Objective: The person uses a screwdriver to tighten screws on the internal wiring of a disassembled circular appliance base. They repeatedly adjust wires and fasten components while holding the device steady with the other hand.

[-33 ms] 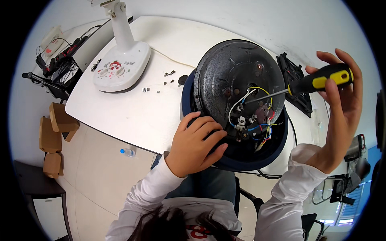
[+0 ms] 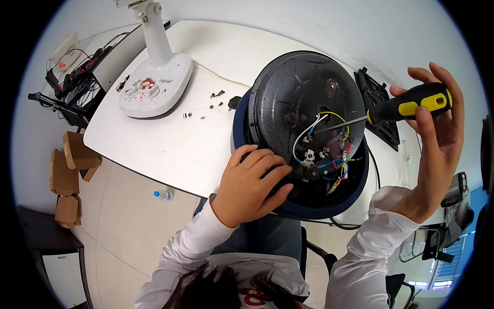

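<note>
A round black metal shell (image 2: pixel 280 113) sits tilted in a dark blue round housing (image 2: pixel 239 126), looking like the opened base of an electric cooker. White, yellow, blue and red wires (image 2: pixel 329 165) run over its exposed underside. My left hand (image 2: pixel 252 188) holds the near-left edge, fingers curled over it and thumb lower down. In my right hand (image 2: pixel 437 134) is a black-and-yellow screwdriver (image 2: pixel 411 105), gripped by the handle between thumb and fingers. Its shaft slants left across the shell, the tip near the wire connectors; whether it touches a screw I cannot tell.
Several small screws and metal bits (image 2: pixel 212 106) lie on the white table (image 2: pixel 154 149). A white appliance stand (image 2: pixel 154 87) stands at the far left, and a black plastic frame (image 2: pixel 378 103) lies right of the housing. Cardboard boxes (image 2: pixel 67 180) and a bottle (image 2: pixel 163 195) are on the floor.
The screwdriver's handle has rolled slightly in my right fingers, its yellow patches now showing differently. My left hand and the shell stay almost in place.
</note>
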`<state>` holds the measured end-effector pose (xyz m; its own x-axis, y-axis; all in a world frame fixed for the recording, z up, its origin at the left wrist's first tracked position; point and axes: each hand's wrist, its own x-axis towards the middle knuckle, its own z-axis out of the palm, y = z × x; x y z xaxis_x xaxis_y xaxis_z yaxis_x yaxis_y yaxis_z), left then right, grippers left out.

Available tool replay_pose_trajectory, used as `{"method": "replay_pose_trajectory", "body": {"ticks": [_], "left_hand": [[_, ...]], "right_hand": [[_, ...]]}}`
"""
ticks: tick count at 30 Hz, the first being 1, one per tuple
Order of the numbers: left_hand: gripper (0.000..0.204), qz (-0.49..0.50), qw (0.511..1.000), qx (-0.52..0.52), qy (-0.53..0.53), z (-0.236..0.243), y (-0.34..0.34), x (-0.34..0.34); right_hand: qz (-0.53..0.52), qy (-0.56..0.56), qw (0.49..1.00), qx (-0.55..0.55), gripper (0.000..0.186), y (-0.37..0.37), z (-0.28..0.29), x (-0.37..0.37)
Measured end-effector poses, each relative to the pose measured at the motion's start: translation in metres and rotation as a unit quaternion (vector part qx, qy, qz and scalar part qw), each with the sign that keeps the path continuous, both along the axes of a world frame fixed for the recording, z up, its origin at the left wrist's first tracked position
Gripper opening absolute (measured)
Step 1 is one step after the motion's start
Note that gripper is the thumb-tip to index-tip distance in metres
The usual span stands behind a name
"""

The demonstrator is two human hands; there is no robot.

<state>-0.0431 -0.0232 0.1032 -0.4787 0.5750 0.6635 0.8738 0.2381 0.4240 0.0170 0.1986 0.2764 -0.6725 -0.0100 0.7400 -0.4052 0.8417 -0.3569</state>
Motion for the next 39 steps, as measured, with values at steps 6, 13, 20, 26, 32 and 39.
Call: {"method": "replay_pose_trajectory", "body": {"ticks": [6,13,20,26,32,39], "left_hand": [[0.031,0.015,1.000,-0.013,0.003,-0.001,0.001,-0.002],[0.033,0.022,1.000,-0.015,0.006,-0.002,0.002,-0.003],[0.032,0.020,1.000,-0.014,0.002,-0.001,0.002,-0.003],[0.031,0.021,1.000,-0.019,0.000,0.000,0.002,-0.002],[0.031,0.021,0.999,-0.020,0.016,0.001,0.002,-0.003],[0.030,0.005,0.999,-0.034,-0.003,0.010,0.000,-0.005]], "right_hand": [[-0.064,0.004,0.998,0.008,0.054,0.003,-0.001,-0.002],[-0.040,-0.007,0.999,0.012,0.054,0.003,0.000,0.004],[0.059,-0.006,0.998,-0.033,0.046,0.013,-0.001,0.000],[0.124,-0.015,0.992,-0.008,0.043,0.020,0.002,-0.006],[0.203,-0.046,0.977,-0.048,0.040,0.024,0.000,-0.013],[0.327,0.009,0.913,-0.243,0.028,-0.008,-0.026,-0.022]]}}
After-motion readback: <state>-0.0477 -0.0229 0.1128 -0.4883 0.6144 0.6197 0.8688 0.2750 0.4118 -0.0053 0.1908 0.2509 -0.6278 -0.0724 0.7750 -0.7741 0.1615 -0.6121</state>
